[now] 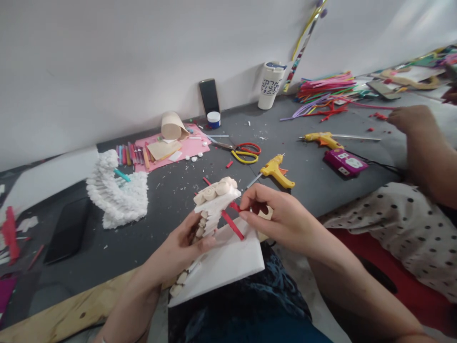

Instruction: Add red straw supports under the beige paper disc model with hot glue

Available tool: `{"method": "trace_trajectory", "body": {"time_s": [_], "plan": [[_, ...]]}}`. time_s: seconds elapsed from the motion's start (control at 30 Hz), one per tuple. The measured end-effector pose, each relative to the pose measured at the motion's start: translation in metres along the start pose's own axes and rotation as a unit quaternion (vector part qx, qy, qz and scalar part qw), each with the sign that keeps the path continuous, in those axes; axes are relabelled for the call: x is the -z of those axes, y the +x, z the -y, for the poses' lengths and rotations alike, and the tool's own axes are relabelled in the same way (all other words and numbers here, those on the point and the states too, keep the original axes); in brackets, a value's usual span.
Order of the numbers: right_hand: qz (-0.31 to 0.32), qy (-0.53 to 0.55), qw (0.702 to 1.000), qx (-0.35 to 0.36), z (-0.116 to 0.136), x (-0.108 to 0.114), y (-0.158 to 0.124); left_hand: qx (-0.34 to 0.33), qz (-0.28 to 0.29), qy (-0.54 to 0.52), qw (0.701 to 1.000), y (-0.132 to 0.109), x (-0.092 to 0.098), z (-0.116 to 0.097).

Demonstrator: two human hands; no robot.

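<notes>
A white foam craft piece [228, 262], edged with cream rolled rosettes [210, 192], rests over my lap at the table's edge. My left hand [189, 240] is closed around its upright, curved part, with the thumb on the near side. Red strips [233, 225] stick out of the upright part, and one slants down toward the flat base. Between the thumb and forefinger of my right hand [273, 209] is the end of a red strip. Just beyond that hand lies a yellow hot glue gun [274, 170].
Scissors [244, 152] lie behind the piece. A white fluffy model [117, 195] and a dark phone [67, 231] are at left. A second glue gun [321, 139], purple power outlet box [345, 163], cup [270, 88] and pipe cleaners [323, 88] are right. Another person's arm [424, 138] reaches in there.
</notes>
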State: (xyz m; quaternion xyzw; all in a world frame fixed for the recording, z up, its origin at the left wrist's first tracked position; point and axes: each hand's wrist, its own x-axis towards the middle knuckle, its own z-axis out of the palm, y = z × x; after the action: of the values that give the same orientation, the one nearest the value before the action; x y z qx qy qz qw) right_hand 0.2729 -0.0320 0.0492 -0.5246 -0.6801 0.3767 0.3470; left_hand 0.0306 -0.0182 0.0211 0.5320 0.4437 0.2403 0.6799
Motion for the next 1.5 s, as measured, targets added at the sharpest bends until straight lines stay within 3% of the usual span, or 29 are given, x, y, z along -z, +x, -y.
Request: {"method": "trace_trajectory", "body": {"time_s": [0.87, 1.07, 1.37, 1.5], "plan": [[0.004, 0.023, 1.0, -0.018, -0.002, 0.0, -0.001, 0.009, -0.006, 0.02, 1.0, 0.0, -0.002, 0.0], [0.001, 0.034, 0.999, -0.012, -0.003, -0.001, 0.001, 0.006, -0.029, 0.044, 0.999, 0.001, -0.004, -0.003], [-0.004, 0.086, 0.996, -0.007, -0.004, -0.004, 0.006, 0.015, -0.032, 0.063, 0.997, 0.001, 0.004, -0.002], [-0.007, 0.119, 0.993, 0.006, -0.006, -0.008, 0.012, -0.01, -0.045, 0.142, 0.989, 0.004, 0.014, -0.007]]}}
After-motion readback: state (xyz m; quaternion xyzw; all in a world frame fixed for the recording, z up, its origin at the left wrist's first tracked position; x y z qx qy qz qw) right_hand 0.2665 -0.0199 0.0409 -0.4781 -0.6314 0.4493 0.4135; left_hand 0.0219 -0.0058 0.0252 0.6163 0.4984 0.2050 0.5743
